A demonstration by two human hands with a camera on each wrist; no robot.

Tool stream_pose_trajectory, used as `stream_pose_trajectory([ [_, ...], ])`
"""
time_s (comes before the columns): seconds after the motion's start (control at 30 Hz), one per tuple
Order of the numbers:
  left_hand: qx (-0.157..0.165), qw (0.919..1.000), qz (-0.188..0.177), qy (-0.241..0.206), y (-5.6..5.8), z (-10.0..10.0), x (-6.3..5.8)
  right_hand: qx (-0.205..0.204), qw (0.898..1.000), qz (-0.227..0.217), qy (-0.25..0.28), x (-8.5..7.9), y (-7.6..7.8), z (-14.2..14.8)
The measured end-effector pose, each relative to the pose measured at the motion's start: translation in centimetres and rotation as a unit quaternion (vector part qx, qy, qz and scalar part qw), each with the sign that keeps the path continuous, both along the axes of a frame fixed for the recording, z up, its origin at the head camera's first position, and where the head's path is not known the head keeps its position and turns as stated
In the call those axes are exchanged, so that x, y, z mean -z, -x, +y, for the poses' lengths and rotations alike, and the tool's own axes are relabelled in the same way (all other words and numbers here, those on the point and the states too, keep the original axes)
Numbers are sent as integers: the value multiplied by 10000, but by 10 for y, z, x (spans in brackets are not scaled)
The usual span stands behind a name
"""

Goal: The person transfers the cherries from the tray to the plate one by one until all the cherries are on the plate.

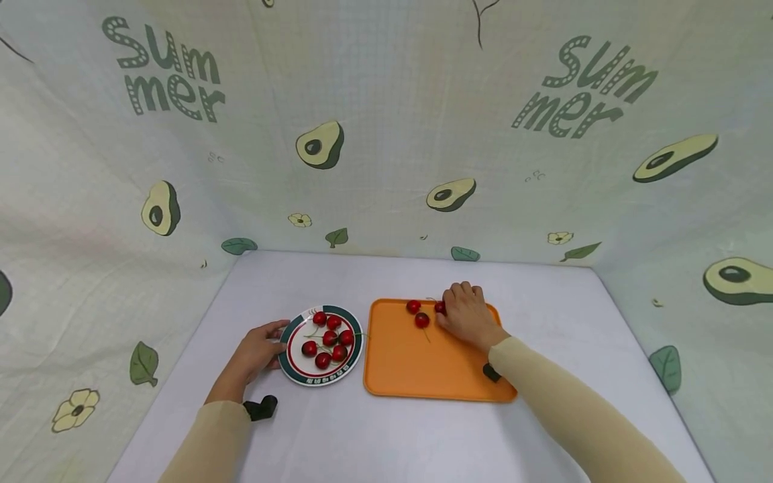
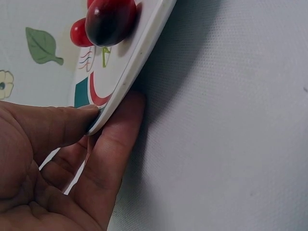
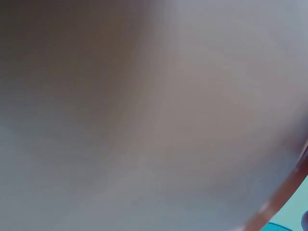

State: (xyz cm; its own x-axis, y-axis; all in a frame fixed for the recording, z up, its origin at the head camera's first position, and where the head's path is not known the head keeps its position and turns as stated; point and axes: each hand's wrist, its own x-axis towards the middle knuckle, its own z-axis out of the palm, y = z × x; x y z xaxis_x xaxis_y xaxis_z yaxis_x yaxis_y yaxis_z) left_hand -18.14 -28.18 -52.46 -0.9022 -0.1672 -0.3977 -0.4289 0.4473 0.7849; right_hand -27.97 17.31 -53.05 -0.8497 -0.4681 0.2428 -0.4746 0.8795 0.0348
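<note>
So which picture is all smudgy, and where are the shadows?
Right wrist view: almost all smeary grey-brown blur, with just a reddish-brown curved strip clearer at lower right; left wrist view: much sharper, with a dark shadow beside the round white plate with a green-and-red border pinched by the left hand; head view: mostly clear, with a faint shadow by the beige right sleeve.

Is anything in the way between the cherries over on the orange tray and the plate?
Nothing visible stands between the cherries on the tray and the plate, only their rims. The left hand holds the plate's opposite edge, outside that path.
</note>
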Motion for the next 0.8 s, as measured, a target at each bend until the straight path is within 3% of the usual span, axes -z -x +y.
stream_pose_trajectory([
  [0.8,13,10000,13,-36,-1,0,0,159,9998,15,110,2,2,4],
])
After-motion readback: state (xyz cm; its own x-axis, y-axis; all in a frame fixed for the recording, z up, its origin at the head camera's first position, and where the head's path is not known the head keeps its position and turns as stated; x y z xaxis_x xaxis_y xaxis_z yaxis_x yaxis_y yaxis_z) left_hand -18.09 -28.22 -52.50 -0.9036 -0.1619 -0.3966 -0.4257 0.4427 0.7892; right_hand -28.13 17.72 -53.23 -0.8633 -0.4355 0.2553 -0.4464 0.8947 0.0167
